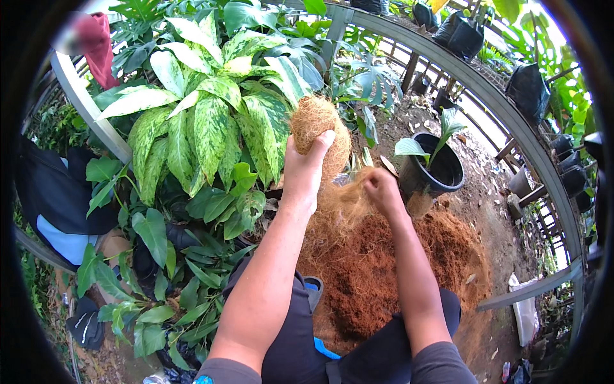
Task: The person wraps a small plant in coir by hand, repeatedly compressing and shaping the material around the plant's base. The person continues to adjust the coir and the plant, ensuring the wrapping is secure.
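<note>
My left hand [306, 160] grips a ball of brown coconut fibre [318, 128] and holds it up in front of the variegated plant. Lower and to the right, my right hand [382, 192] is closed in a pinch on a loose tuft of coconut fibre [342, 201]. Thin strands hang between the two hands. Beneath them a heap of reddish-brown coir [358, 269] is spread on the ground before my knees. A black pot [432, 169] with a small leafy plant stands just beyond my right hand.
A large plant with cream-speckled leaves [220, 102] fills the far left, with green foliage [153, 233] below it. Curved grey rails [441, 41] run around the area. Black plant bags [529, 91] line the right. A dark cap [86, 323] lies at lower left, a white sack [524, 310] at lower right.
</note>
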`<action>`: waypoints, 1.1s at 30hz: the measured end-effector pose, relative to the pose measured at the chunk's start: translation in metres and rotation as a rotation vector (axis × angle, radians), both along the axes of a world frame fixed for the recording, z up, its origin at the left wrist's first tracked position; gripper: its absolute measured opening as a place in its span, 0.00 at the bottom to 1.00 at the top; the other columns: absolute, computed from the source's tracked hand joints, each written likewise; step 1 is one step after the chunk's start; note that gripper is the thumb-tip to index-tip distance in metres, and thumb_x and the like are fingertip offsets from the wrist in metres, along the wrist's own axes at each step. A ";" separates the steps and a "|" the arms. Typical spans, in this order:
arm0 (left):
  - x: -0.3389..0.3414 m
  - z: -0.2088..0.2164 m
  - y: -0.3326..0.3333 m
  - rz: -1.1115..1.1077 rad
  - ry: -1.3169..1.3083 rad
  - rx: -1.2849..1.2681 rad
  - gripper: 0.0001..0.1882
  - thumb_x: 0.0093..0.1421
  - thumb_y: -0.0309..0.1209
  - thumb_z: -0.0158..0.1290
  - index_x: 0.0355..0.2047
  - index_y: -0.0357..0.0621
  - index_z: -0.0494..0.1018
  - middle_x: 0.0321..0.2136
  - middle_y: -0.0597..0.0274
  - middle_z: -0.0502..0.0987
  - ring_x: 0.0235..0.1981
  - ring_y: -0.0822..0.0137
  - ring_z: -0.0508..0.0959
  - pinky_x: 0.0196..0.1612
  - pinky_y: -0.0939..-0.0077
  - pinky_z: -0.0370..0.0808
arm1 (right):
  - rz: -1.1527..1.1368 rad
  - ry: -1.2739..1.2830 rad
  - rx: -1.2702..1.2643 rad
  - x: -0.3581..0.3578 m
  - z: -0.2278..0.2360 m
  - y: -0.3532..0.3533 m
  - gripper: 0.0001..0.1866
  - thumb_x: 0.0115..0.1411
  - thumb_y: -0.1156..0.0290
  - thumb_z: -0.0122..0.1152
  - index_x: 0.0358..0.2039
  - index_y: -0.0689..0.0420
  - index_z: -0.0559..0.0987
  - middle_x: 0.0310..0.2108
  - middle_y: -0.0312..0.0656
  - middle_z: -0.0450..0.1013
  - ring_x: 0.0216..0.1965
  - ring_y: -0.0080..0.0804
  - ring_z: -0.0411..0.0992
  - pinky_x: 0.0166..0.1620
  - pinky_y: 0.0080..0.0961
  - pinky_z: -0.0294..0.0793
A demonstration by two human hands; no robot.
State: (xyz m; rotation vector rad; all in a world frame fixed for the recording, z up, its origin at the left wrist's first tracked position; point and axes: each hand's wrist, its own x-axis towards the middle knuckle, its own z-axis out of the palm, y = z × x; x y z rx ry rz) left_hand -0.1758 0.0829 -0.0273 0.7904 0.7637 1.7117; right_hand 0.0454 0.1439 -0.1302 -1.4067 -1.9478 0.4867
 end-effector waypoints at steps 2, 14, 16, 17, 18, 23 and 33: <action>0.005 0.001 0.001 -0.019 -0.006 0.008 0.36 0.59 0.42 0.67 0.61 0.37 0.65 0.52 0.55 0.76 0.53 0.64 0.77 0.59 0.66 0.73 | -0.103 0.086 0.000 0.010 -0.007 0.001 0.05 0.62 0.76 0.65 0.35 0.66 0.81 0.36 0.49 0.78 0.37 0.39 0.77 0.44 0.34 0.78; 0.054 -0.001 0.002 -0.093 0.081 -0.023 0.39 0.59 0.43 0.67 0.62 0.36 0.63 0.52 0.54 0.76 0.53 0.64 0.76 0.60 0.66 0.72 | -0.170 0.380 -0.166 0.078 0.014 -0.012 0.05 0.66 0.75 0.63 0.39 0.64 0.82 0.31 0.32 0.78 0.32 0.15 0.73 0.36 0.17 0.72; 0.066 -0.001 0.005 -0.090 0.040 -0.003 0.39 0.59 0.43 0.67 0.62 0.36 0.62 0.52 0.54 0.75 0.54 0.64 0.76 0.60 0.66 0.71 | -0.114 0.455 -0.065 0.074 0.023 -0.021 0.12 0.65 0.76 0.66 0.49 0.64 0.80 0.38 0.37 0.80 0.36 0.20 0.75 0.41 0.21 0.76; 0.071 0.000 0.008 -0.088 0.022 0.011 0.39 0.59 0.43 0.67 0.62 0.36 0.62 0.53 0.54 0.75 0.54 0.63 0.76 0.61 0.66 0.71 | -0.085 0.522 -0.139 0.071 0.027 -0.025 0.18 0.65 0.75 0.68 0.54 0.63 0.78 0.42 0.39 0.80 0.38 0.22 0.76 0.44 0.23 0.78; 0.074 0.000 0.010 -0.109 -0.003 -0.009 0.39 0.59 0.42 0.66 0.63 0.36 0.62 0.53 0.53 0.75 0.54 0.63 0.76 0.61 0.66 0.71 | -0.007 0.476 -0.118 0.073 0.032 -0.033 0.29 0.63 0.75 0.69 0.63 0.61 0.72 0.48 0.43 0.78 0.45 0.27 0.76 0.50 0.25 0.77; 0.089 0.000 0.009 -0.122 -0.088 -0.039 0.39 0.59 0.41 0.66 0.64 0.36 0.62 0.54 0.53 0.74 0.55 0.62 0.75 0.62 0.64 0.70 | 0.057 0.824 -0.215 0.067 0.057 -0.042 0.41 0.64 0.78 0.66 0.74 0.56 0.58 0.55 0.49 0.76 0.50 0.28 0.76 0.54 0.26 0.77; 0.055 -0.001 0.001 -0.040 -0.159 -0.026 0.30 0.62 0.38 0.63 0.61 0.40 0.68 0.52 0.59 0.76 0.54 0.66 0.76 0.60 0.66 0.71 | -0.061 0.366 -0.230 0.002 0.026 -0.026 0.43 0.58 0.82 0.67 0.73 0.54 0.60 0.50 0.50 0.77 0.46 0.28 0.77 0.48 0.25 0.78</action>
